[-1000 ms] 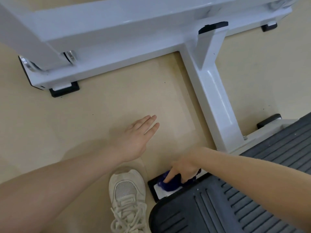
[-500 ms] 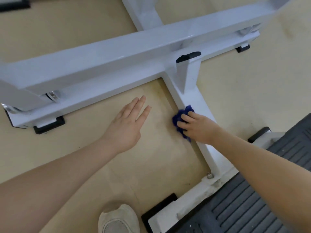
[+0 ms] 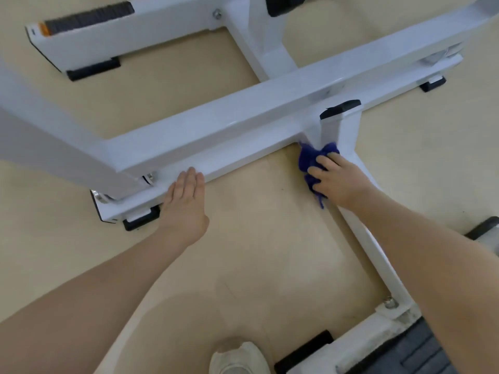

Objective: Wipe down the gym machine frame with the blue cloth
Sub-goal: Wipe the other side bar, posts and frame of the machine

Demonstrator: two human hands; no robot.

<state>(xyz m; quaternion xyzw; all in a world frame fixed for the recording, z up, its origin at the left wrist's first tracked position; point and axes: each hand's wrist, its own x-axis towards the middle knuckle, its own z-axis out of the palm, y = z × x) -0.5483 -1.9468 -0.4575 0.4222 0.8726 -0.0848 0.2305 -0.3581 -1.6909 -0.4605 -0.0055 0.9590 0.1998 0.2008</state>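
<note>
Beige flooring [image 3: 256, 252] fills most of the frame, with the white gym machine frame [image 3: 243, 114] lying across it. Compared with half a second ago, the blue cloth [image 3: 310, 160] is carried further up the lower bar and is now pressed into the joint right of centre, where that bar meets the crossbar. It is gripped by the right hand [image 3: 337, 179] with curled fingers. The left hand [image 3: 186, 198], flat with its fingers held together, is now rested against the crossbar edge. The bar appears wiped; the crossbar probably remains. A black-capped post [image 3: 339, 117] stands just above the cloth and may obstruct it. A white shoe [image 3: 237, 357] is seen at the bottom.
</note>
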